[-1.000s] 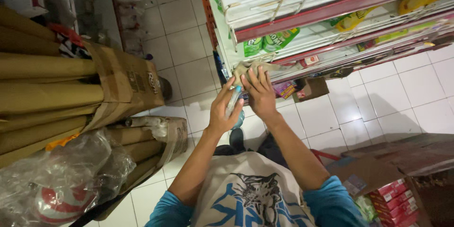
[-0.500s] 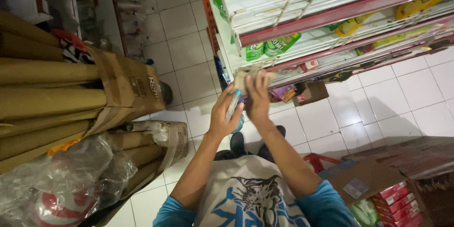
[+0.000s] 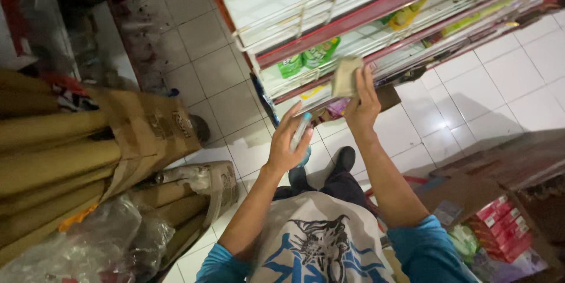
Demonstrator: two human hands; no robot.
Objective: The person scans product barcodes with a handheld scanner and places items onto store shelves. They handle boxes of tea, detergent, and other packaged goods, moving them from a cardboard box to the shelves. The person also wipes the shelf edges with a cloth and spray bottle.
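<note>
White floor tiles, stocked red-edged shelf rack ahead. Right hand grips a tan flat packet, raised to shelf level, seemingly for placing or comparing. Left hand clasps a slim pale-blue item lower, kept clear. Cardboard boxes at left.

Glossy white floor tiles, matt brown cardboard boxes, crinkled clear plastic bag, painted metal shelf.
</note>
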